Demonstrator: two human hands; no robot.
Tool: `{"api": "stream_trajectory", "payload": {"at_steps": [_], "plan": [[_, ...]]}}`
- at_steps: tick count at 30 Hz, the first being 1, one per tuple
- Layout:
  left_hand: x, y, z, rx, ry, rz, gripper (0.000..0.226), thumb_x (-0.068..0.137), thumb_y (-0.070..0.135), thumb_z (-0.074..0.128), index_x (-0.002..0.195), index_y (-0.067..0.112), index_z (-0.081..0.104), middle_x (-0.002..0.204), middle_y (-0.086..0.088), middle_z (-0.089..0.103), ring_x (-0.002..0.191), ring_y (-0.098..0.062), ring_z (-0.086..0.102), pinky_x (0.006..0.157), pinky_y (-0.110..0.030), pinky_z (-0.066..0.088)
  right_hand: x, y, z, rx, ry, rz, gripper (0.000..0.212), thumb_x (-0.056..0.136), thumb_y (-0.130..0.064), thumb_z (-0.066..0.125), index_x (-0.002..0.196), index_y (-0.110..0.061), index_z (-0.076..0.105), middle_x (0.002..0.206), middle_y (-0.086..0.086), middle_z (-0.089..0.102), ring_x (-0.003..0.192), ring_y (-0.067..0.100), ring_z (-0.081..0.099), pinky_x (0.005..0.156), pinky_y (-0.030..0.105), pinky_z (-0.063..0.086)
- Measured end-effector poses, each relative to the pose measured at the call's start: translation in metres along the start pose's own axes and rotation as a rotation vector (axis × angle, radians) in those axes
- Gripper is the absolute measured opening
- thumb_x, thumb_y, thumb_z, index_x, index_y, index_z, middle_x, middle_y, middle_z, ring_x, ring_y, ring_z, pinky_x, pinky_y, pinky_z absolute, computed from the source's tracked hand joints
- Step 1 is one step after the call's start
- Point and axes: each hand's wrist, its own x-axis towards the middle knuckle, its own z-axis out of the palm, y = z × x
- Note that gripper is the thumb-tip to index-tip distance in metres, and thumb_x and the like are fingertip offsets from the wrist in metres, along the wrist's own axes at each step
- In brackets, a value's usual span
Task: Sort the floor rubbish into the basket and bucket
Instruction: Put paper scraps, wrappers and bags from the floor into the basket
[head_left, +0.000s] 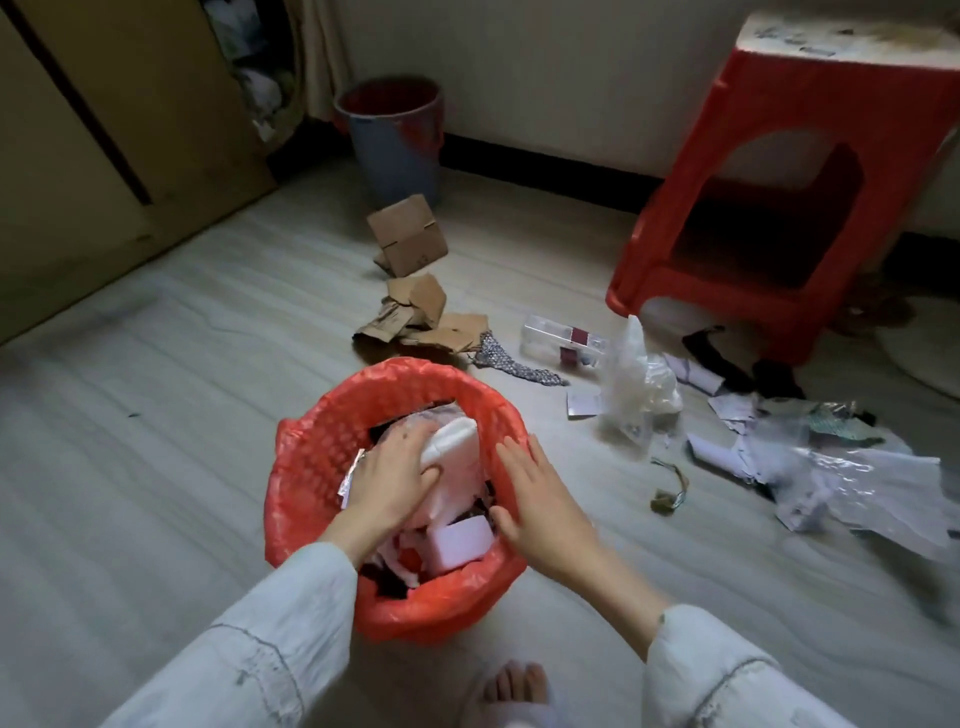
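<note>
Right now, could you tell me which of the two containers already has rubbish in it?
The red-lined basket under both hands, packed with white wrappers. The blue bucket stands apart by the far wall; nothing shows in its dark mouth.

No legible text, brand, number or sign was found. Dark marks on the small brown cardboard box (408, 235) and on the white paper scraps (727, 452) were too blurred to be read
</note>
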Motion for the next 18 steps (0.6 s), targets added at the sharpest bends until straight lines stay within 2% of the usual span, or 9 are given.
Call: {"api": "stream_trajectory", "payload": {"at_steps": [2,5,9,12,15,18], "plan": [[0.013,-0.001,0.009,-0.135,0.007,-0.064,0.042,0.081,0.029,0.064,0.115,0.021,0.042,0.116,-0.005,0.059,0.106,-0.032,0.056,0.079,-0.038,0.044,0.002,0.005,0.013,0.091,0.044,0.009,0.074,0.089,-0.009,0.044,0.149,-0.013,0.001,0.157,-0.005,-0.009,0.139,0.005,-0.020,0.109,0.011,-0.009],[0.025,-0.007,0.022,-0.215,0.020,-0.138,0.038,0.079,0.031,0.068,0.107,0.020,0.045,0.108,-0.006,0.062,0.100,-0.033,0.058,0.076,-0.036,0.041,0.004,0.009,0.023,0.124,0.086,0.019,0.081,0.085,-0.001,0.041,0.148,-0.015,-0.009,0.145,-0.010,-0.027,0.134,0.002,-0.026,0.098,0.001,-0.018],[0.024,-0.009,0.041,-0.152,-0.024,-0.204,0.033,0.082,0.030,0.063,0.106,0.021,0.042,0.107,-0.009,0.060,0.101,-0.035,0.057,0.076,-0.039,0.042,0.006,0.009,0.028,0.102,0.102,0.026,0.081,0.086,-0.001,0.040,0.146,-0.014,-0.012,0.141,-0.008,-0.033,0.130,0.004,-0.032,0.105,0.008,-0.010],[0.028,-0.006,0.049,-0.117,-0.044,-0.297,0.034,0.084,0.026,0.057,0.112,0.019,0.039,0.108,-0.015,0.056,0.101,-0.038,0.055,0.076,-0.040,0.041,0.005,0.008,0.028,0.088,0.094,0.015,0.079,0.086,-0.001,0.039,0.146,-0.011,-0.011,0.141,-0.005,-0.034,0.131,0.007,-0.034,0.102,0.007,-0.018],[0.042,-0.006,0.049,-0.163,-0.089,-0.374,0.037,0.081,0.024,0.059,0.113,0.016,0.041,0.109,-0.017,0.057,0.102,-0.039,0.055,0.079,-0.040,0.042,0.006,0.008,0.027,0.085,0.079,0.012,0.077,0.087,-0.001,0.038,0.148,-0.011,-0.008,0.141,-0.004,-0.033,0.132,0.010,-0.033,0.108,0.013,-0.013],[0.042,-0.007,0.048,-0.284,-0.127,-0.352,0.038,0.078,0.033,0.064,0.105,0.012,0.048,0.109,-0.015,0.059,0.102,-0.034,0.055,0.077,-0.036,0.043,0.005,0.009,0.026,0.088,0.067,0.024,0.076,0.088,-0.003,0.037,0.148,-0.013,-0.007,0.143,-0.004,-0.034,0.133,0.009,-0.033,0.112,0.017,-0.003]]}}
